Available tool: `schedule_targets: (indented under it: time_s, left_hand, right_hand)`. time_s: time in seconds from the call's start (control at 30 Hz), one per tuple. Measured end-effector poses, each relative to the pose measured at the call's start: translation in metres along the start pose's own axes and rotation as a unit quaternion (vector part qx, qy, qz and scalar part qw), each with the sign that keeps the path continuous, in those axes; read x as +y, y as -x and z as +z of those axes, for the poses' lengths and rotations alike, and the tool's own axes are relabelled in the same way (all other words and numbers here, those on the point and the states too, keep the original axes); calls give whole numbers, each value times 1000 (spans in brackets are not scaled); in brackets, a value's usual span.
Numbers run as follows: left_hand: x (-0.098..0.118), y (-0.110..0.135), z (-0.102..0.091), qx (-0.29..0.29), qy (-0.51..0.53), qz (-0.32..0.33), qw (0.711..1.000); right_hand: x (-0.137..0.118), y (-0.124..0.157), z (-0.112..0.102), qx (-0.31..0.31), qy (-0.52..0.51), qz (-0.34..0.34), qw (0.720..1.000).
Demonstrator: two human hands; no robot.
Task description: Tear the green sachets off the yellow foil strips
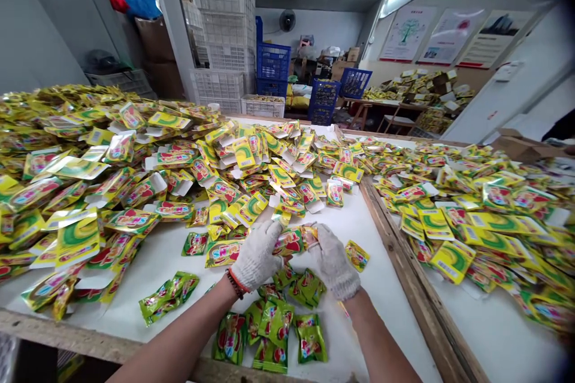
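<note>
My left hand point(258, 256), in a white knit glove, is closed around a small printed candy box point(288, 242) with red and green fruit artwork. My right hand point(336, 262), gloved the same way, pinches a small yellow-orange sachet point(309, 236) at the box's right end. Whether the sachet is partly inside the box, I cannot tell. Another yellow box point(222, 252) lies against the left hand's outer side. Below the hands are several green candy sachets point(275, 320). More green sachets point(168, 297) lie to the left, and a yellow sachet point(357, 255) is right of my right hand.
Heaped yellow cartons point(81, 233), many with flaps open, cover the left and back of the white table point(345, 335). A wooden divider point(399, 263) separates another carton pile point(453, 215) on the right. White crates point(222, 24) and blue crates point(274, 63) stand behind.
</note>
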State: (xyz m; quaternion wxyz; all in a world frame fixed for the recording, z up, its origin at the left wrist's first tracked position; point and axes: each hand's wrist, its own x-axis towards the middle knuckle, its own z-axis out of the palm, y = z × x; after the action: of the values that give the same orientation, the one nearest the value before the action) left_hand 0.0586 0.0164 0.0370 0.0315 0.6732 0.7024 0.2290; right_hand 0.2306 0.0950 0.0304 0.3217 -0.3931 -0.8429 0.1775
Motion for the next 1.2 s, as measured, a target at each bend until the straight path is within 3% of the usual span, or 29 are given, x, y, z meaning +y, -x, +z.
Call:
schedule_targets:
  time_s: [0.17, 0.23, 0.3, 0.37, 0.47, 0.6, 0.7, 0.8, 0.87, 0.93, 1.0, 1.07, 1.13, 1.2]
  left_hand:
    - [-3, -1, 2, -4, -30, 40, 999]
    - [-2, 0, 2, -19, -34, 57, 998]
    - [-1, 0, 2, -18, -36, 53, 998]
    - [0, 0, 1, -8, -41, 28, 999]
    - [-2, -1, 0, -5, -40, -1, 999]
    - [-3, 1, -1, -18, -32, 32, 999]
    - [-3, 3, -3, -20, -2, 60, 998]
    - [-4, 1, -7, 16, 129, 45, 990]
    - [-4, -3, -7, 29, 260, -20, 965]
    - [-2, -12, -7, -3, 357, -89, 930]
    - [5, -25, -7, -40, 389, -108, 914]
    - [16, -42, -11, -41, 388, -86, 917]
    - [28, -59, -14, -40, 415, -59, 907]
    - [38, -71, -14, -40, 441, -48, 895]
  right_hand:
    - [2, -2, -7, 1, 37, 24, 999]
    - [2, -2, -7, -30, -6, 18, 999]
    - [0, -2, -9, -56, -104, 58, 991]
    - [-2, -3, -14, -77, -204, 131, 967]
    - [-8, -1, -19, -143, -272, 210, 928]
    - [-15, 5, -17, -288, -331, 213, 873]
    - [-14, 7, -11, -317, -378, 225, 840]
    - [-13, 3, -7, -274, -391, 238, 846]
    - [-13, 0, -7, -220, -376, 231, 870]
    - [-12, -4, -9, -153, -330, 210, 907]
    - [-6, -8, -14, -70, -260, 174, 947]
    - [5, -11, -23, -5, -226, 154, 962]
    - [22, -15, -38, 84, -278, 176, 941]
    - [42, -17, -59, 212, -357, 211, 885]
